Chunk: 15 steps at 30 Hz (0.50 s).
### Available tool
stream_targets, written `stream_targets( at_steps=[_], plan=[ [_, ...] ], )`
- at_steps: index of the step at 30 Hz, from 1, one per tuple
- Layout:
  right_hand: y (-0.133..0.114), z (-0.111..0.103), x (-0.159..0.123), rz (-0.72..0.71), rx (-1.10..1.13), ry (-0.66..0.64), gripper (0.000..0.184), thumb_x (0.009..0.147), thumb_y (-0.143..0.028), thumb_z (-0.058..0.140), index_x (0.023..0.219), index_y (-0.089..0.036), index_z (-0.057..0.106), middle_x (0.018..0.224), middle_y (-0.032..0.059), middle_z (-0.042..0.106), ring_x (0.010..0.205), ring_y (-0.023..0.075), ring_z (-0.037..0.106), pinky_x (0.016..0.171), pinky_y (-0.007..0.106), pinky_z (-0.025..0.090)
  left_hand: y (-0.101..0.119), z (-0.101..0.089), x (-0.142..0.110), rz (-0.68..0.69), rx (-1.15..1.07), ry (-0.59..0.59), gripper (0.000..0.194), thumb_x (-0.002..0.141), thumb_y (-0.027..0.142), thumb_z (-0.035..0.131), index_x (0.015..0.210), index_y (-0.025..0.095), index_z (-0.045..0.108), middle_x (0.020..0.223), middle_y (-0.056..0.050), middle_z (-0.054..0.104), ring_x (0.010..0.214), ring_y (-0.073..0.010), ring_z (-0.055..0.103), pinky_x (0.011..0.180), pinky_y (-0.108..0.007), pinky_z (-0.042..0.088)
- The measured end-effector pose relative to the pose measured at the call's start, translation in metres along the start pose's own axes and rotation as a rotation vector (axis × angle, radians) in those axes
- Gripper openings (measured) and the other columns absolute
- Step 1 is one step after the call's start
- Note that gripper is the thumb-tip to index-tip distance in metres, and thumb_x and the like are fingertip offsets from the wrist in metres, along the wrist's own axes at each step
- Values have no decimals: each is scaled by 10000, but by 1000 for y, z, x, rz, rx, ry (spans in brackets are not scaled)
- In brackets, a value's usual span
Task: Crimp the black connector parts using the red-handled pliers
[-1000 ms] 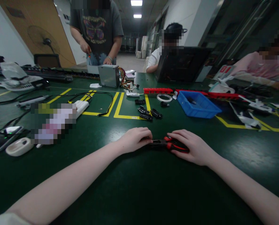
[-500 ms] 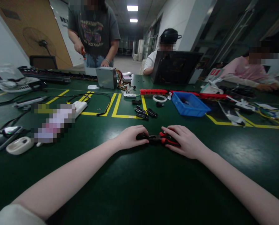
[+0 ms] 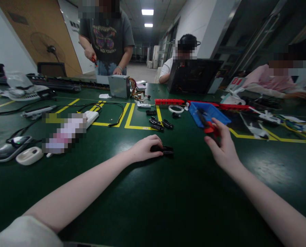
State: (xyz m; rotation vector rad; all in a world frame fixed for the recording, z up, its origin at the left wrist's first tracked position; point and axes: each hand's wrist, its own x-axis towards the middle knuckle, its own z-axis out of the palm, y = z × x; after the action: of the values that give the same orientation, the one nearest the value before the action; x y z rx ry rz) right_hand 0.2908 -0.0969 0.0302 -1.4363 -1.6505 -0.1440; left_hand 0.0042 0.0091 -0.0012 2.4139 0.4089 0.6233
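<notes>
My left hand (image 3: 148,149) is closed around a small black part (image 3: 167,150), its right end sticking out past my fingers just above the green table. The part looks like a plastic piece; its exact kind is unclear. To the right, my right hand (image 3: 223,147) grips pliers with red-and-black handles (image 3: 211,129). Their dark jaws point up and left over the near left side of the blue bin (image 3: 220,120). Several similar black parts (image 3: 156,124) lie beyond my left hand, around a yellow tape line.
A white ring (image 3: 176,109) lies left of the bin, and a red strip (image 3: 169,102) runs behind. At left are a power strip (image 3: 92,117), cables and a white case (image 3: 29,156). A metal power supply box (image 3: 119,86) stands across the table, near co-workers.
My right hand has carried the pliers from the black part up and right to the blue bin. My left hand stays in nearly the same place with the black part.
</notes>
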Motion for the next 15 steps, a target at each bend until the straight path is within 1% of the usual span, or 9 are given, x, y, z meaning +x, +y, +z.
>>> stream_targets(
  at_steps=[1,2,3,4,6,8,10,13,15],
  plan=[
    [-5,7,2,119,155,52,527,903,-427,526,1400,-314,393,1284,89,542,1173,282,547,1023,528,416,0,0,0,4,12,-2,176,856,268,682,996,166,651,1157,-76,586,1038,-205,597,911,-358,499],
    [-9,15,4,234,288,70,476,887,-438,544,1338,-322,444,1210,69,578,1122,274,581,984,516,452,-1,0,0,5,23,-6,186,857,270,681,1011,169,652,1177,-79,580,1053,-209,594,923,-366,497],
    [-12,22,7,337,376,71,441,836,-433,612,1248,-317,503,1133,51,605,1064,271,609,938,500,485,-1,0,-1,3,29,-11,195,857,271,682,1023,172,652,1187,-81,578,1059,-210,593,931,-372,497],
    [-15,28,11,407,435,48,416,777,-407,678,1157,-304,545,1080,38,617,1016,267,627,898,479,508,-1,0,-1,2,33,-17,202,858,268,682,1033,173,652,1189,-81,579,1059,-211,594,935,-375,497],
    [-17,37,18,431,467,2,264,756,-358,676,985,-264,585,993,31,634,958,256,638,861,452,516,-1,0,-1,5,37,-22,201,857,258,682,1038,174,655,1181,-82,584,1053,-210,599,936,-376,498],
    [-18,43,25,340,338,-70,161,785,-339,636,904,-239,593,934,41,640,907,246,626,835,440,506,-1,0,0,16,40,-23,199,855,250,681,1037,173,654,1171,-82,587,1049,-208,603,927,-368,499],
    [-18,47,30,178,172,-166,138,822,-347,606,890,-227,598,903,55,639,857,239,608,806,428,492,-2,1,1,28,64,-14,201,848,257,689,1027,172,652,1164,-81,591,1051,-212,604,923,-369,495],
    [-19,56,35,-60,-11,-258,198,861,-407,580,805,-218,563,829,67,610,778,227,573,716,385,470,-3,1,2,-1,123,13,219,833,311,714,989,173,646,1146,-76,612,1057,-230,599,946,-406,464],
    [-20,64,37,-153,-92,-271,286,868,-468,573,733,-224,509,761,59,573,728,217,544,649,354,443,-4,1,3,-38,139,17,233,833,342,717,980,178,642,1124,-65,630,1059,-234,595,979,-435,427]
  ],
)
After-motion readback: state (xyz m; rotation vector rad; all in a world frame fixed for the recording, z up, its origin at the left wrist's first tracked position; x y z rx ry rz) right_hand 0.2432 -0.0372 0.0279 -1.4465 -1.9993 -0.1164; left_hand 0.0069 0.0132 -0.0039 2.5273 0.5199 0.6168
